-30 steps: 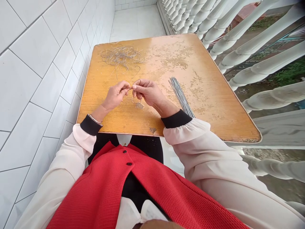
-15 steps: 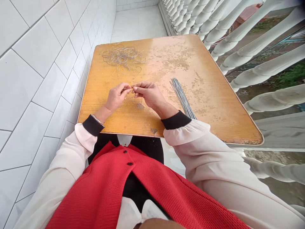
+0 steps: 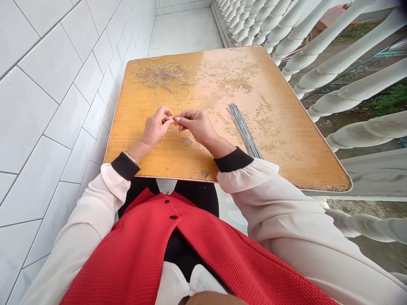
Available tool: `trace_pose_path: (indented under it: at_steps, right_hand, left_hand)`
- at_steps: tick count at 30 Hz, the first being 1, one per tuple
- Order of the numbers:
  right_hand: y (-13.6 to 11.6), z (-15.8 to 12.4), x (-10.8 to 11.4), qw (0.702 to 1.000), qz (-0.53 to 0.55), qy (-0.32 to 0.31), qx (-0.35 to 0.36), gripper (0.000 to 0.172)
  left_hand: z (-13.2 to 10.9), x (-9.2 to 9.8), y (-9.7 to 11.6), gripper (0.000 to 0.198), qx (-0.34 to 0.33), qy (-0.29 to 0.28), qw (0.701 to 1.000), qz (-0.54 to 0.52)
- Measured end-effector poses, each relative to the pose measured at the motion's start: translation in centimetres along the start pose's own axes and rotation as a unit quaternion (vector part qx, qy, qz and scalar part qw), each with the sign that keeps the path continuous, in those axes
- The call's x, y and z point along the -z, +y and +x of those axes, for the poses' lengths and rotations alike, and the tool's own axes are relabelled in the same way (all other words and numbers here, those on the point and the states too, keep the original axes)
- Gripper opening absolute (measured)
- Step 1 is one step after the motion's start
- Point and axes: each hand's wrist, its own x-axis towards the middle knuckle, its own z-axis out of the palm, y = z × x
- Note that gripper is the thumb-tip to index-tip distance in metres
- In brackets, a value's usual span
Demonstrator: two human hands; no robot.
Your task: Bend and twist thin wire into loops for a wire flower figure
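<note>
My left hand (image 3: 156, 126) and my right hand (image 3: 193, 123) meet fingertip to fingertip just above the worn wooden table (image 3: 286, 140). Both pinch a thin piece of wire (image 3: 182, 134) that curls into a small loop under my right fingers. A bundle of straight grey wires (image 3: 242, 129) lies on the table just right of my right wrist. A tangled heap of bent wire pieces (image 3: 163, 76) rests at the far left of the tabletop, beyond my hands.
A white tiled wall (image 3: 57, 93) runs close along the table's left side. White balusters (image 3: 333, 51) line the right side, beyond the table edge. A tiled floor (image 3: 184, 29) stretches past the far edge. Small dark chips mark the near edge of the wood.
My hands have stayed together, pinching the wire; the fingers shifted slightly and the small loop under my right hand changed shape a little.
</note>
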Motion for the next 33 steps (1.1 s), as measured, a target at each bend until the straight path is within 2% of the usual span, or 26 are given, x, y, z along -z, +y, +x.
trace_pose_path:
  at_steps: [4,7,9,14,17,19,27,33]
  right_hand:
    - [-0.1,0.3,0.1,0.999,0.017,0.035,-0.014,0.029]
    - [-0.2,0.5,0.5,0.996,0.061,0.065,-0.031,0.027]
    - [-0.3,0.5,0.8,0.993,0.087,0.074,-0.040,0.024]
    - [-0.4,0.2,1.0,0.993,0.091,0.064,-0.036,0.027]
    - [-0.7,0.0,0.7,0.996,0.059,0.055,-0.033,0.027]
    - [-0.9,0.0,0.6,0.997,0.033,0.061,-0.022,0.026]
    - [-0.8,0.2,0.7,0.996,-0.033,0.084,0.020,0.022]
    - [-0.8,0.1,0.6,0.993,-0.054,0.098,0.024,0.020]
  left_hand:
    - [0.4,0.5,-0.2,0.012,0.007,0.012,1.000,0.001]
    - [0.4,1.2,-0.2,0.023,-0.002,0.043,0.999,0.026]
    - [0.3,1.4,-0.1,0.030,-0.022,0.043,0.997,0.060]
    - [-0.5,1.1,0.3,0.061,-0.095,-0.042,0.975,0.195]
    - [-0.7,0.9,0.3,0.059,-0.120,-0.086,0.959,0.242]
    - [-0.8,0.9,0.3,0.057,-0.131,-0.095,0.955,0.250]
    - [-1.0,0.7,0.2,0.062,-0.140,-0.093,0.955,0.244]
    - [-1.1,0.8,0.7,0.057,-0.129,-0.091,0.956,0.248]
